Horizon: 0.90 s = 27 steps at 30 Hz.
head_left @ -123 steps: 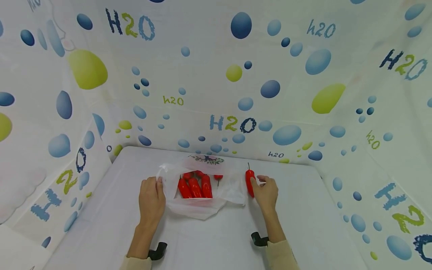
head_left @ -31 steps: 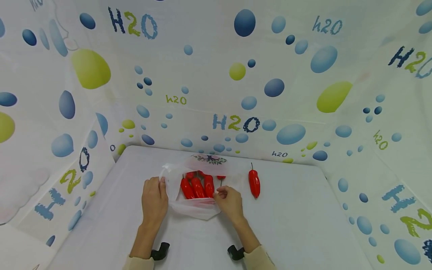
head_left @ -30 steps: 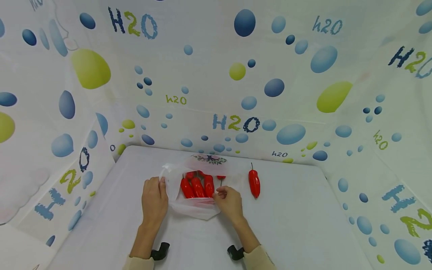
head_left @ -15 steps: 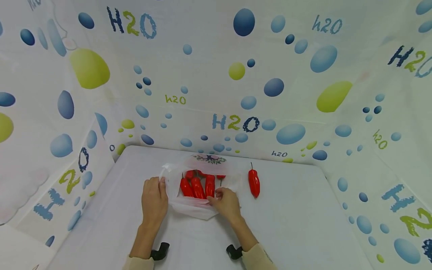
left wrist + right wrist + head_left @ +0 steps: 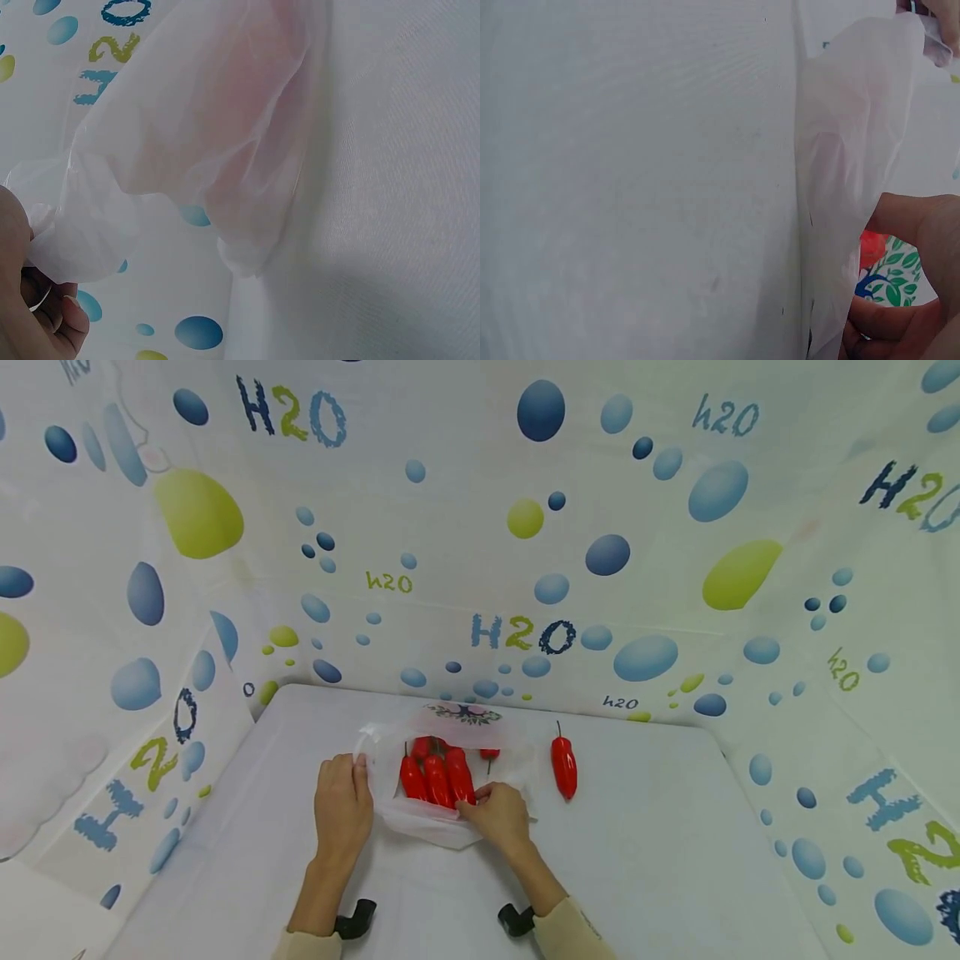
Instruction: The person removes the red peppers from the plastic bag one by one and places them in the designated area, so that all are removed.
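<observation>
A translucent white plastic bag lies on the table with several glossy red chili peppers showing in its opening. My left hand pinches the bag's left edge and holds it up; the left wrist view shows the film stretched from those fingers. My right hand reaches in at the opening's near right, its thumb and fingers round the lower end of the rightmost front chili pepper. In the right wrist view, red shows between thumb and fingers, with the bag's near wall in front.
One red chili pepper, stem pointing away, lies on the white table right of the bag. A printed tree marks the bag's far part. A curtain with drops and H2O lettering surrounds the table. Black wrist cameras sit on both wrists.
The right hand has left the chili pepper lying at right, moved left to the bag and closed round another pepper's lower end, which has tilted. The left hand keeps its hold.
</observation>
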{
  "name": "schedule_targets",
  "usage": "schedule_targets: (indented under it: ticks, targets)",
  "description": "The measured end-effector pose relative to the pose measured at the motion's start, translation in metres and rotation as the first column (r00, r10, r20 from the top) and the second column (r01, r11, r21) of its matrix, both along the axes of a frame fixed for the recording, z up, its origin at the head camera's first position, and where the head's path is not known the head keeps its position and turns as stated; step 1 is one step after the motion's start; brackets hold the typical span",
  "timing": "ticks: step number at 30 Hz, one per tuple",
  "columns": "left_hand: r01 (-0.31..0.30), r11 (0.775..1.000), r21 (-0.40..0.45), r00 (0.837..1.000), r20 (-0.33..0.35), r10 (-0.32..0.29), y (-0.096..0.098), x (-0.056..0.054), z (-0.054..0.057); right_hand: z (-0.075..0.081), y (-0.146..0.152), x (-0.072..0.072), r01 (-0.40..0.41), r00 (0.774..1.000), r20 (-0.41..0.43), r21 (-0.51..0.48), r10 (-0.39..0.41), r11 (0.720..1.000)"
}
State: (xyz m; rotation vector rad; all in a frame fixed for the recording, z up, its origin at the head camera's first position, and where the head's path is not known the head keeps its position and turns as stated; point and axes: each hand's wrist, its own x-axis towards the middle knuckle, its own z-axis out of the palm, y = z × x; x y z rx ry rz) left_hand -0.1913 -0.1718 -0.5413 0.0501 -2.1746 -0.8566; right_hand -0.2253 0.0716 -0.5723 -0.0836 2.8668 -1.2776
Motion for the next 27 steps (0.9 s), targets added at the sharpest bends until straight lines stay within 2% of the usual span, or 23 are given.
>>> schedule_targets:
  ticks: [9, 15, 27]
  targets:
    - [0.007, 1.000, -0.005, 0.999, -0.033, -0.007, -0.0004, 0.0001, -0.0014, -0.0006, -0.0004, 0.0007, 0.004, 1.000, -0.016, -0.014, -0.004, 1.000]
    - [0.009, 1.000, -0.001, 1.000, -0.020, -0.009, -0.0001, -0.0001, -0.0015, 0.0046, -0.0004, 0.0030, 0.015, 0.998, -0.057, -0.009, -0.015, 1.000]
    - [0.010, 1.000, -0.002, 1.000, -0.024, -0.010, 0.0002, -0.0003, -0.0007, 0.0092, 0.0013, 0.0063, 0.043, 0.997, -0.065, -0.056, -0.047, 0.998]
